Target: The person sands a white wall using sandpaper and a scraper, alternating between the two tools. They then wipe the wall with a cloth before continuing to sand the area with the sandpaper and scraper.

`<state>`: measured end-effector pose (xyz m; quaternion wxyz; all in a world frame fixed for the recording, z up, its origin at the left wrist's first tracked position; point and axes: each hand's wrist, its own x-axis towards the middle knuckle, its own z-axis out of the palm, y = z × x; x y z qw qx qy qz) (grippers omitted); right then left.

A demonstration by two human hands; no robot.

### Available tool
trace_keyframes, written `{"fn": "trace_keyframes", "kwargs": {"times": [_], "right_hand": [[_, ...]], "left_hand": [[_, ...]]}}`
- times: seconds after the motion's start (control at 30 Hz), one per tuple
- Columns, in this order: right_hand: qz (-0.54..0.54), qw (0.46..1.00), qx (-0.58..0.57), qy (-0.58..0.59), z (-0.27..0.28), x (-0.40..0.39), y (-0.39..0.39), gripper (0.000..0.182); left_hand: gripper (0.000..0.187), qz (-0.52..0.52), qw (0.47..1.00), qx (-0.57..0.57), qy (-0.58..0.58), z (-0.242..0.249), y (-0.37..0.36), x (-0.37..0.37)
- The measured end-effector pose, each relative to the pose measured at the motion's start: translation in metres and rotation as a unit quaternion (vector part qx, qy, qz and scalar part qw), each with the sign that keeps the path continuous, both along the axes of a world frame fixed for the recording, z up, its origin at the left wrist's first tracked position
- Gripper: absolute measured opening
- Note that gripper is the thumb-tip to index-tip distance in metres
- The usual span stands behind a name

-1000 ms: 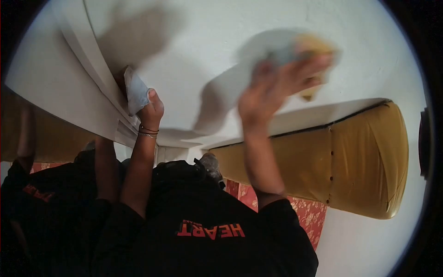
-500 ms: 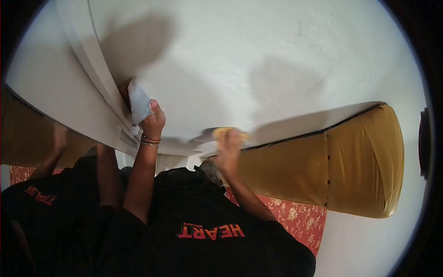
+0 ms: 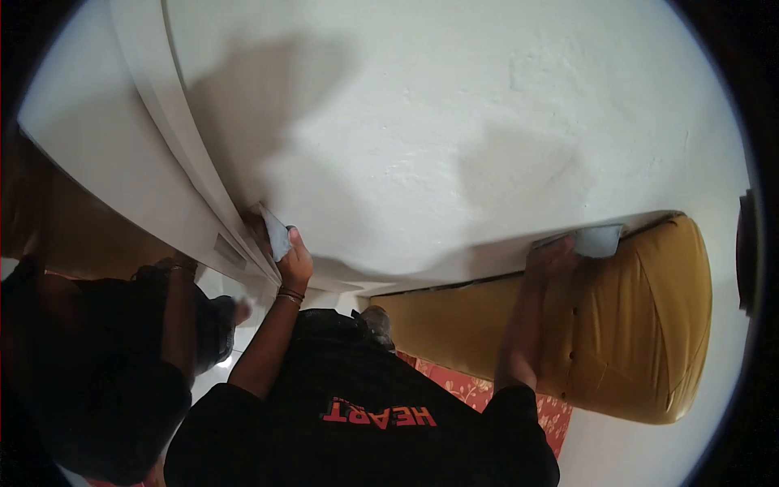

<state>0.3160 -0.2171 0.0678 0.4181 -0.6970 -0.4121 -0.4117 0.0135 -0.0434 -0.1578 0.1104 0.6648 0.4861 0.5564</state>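
My left hand [image 3: 296,261] is closed round a pale grey-blue folded cloth [image 3: 278,237], beside the raised white trim [image 3: 191,138] at the mirror's edge. Whether it is fabric or a stiffer sheet is hard to tell. At the right, my right hand [image 3: 553,260], slightly blurred, holds a grey-blue cloth-like piece [image 3: 599,241] along the top edge of the gold padded headboard [image 3: 633,325], where it meets the white wall [image 3: 406,122]. Fingers hide part of that piece.
A mirror [image 3: 97,195] on the left reflects my body and arms. Red floral fabric [image 3: 454,385] shows below the headboard. A dark object [image 3: 746,252] sits on the wall at the far right. Shadows fall across the uneven wall.
My right hand has moved right, from the headboard's left end to its right part; what it holds looked yellowish before and grey-blue now. My left hand has moved down and slightly right with its cloth.
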Motion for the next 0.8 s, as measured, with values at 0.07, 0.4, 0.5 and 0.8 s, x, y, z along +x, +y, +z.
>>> {"fn": "trace_keyframes", "kwargs": {"times": [0.07, 0.4, 0.5, 0.8], "right_hand": [[0.085, 0.993, 0.07, 0.039, -0.009, -0.001, 0.006, 0.044], [0.071, 0.99, 0.119, 0.022, -0.038, 0.025, 0.006, 0.054], [0.048, 0.994, 0.076, -0.066, -0.029, 0.008, 0.008, 0.045], [0.075, 0.996, 0.049, -0.004, -0.056, 0.031, -0.004, 0.045]], "left_hand": [[0.043, -0.092, 0.961, -0.252, -0.067, 0.011, -0.004, -0.003], [0.052, 0.062, 0.951, 0.303, 0.027, 0.17, 0.047, 0.021], [0.052, 0.054, 0.978, 0.18, 0.094, 0.045, 0.049, 0.012], [0.05, 0.181, 0.926, 0.168, 0.284, 0.1, 0.075, -0.032]]}}
